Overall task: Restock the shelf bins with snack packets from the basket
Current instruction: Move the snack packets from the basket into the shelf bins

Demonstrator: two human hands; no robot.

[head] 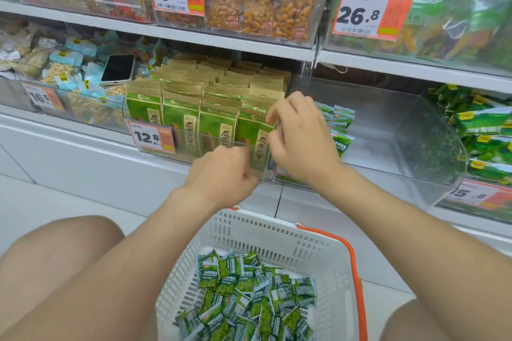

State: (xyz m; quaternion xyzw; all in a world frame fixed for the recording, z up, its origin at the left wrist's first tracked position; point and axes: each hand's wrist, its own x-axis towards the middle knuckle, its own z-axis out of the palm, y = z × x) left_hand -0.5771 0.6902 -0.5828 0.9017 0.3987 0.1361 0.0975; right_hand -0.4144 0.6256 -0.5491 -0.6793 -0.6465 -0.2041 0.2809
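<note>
A white basket (277, 232) with an orange handle sits on the floor between my knees, holding several small green snack packets (249, 285). On the low shelf, a clear bin (194, 147) is packed with rows of green, brown-topped packets. My right hand (300, 138) pinches the top of the rightmost front packet (253, 133). My left hand (221, 171), slightly blurred, curls its fingers at that packet's lower edge. To the right, a wide clear bin (401, 130) holds only a few small green packets (342, 124) at its left end.
A phone (117, 68) lies on the pale packets in the bin to the left. Price tags hang on the bin fronts. The upper shelf carries bins of orange and green snacks. More green packets (482, 130) fill the far right bin. White floor tiles surround the basket.
</note>
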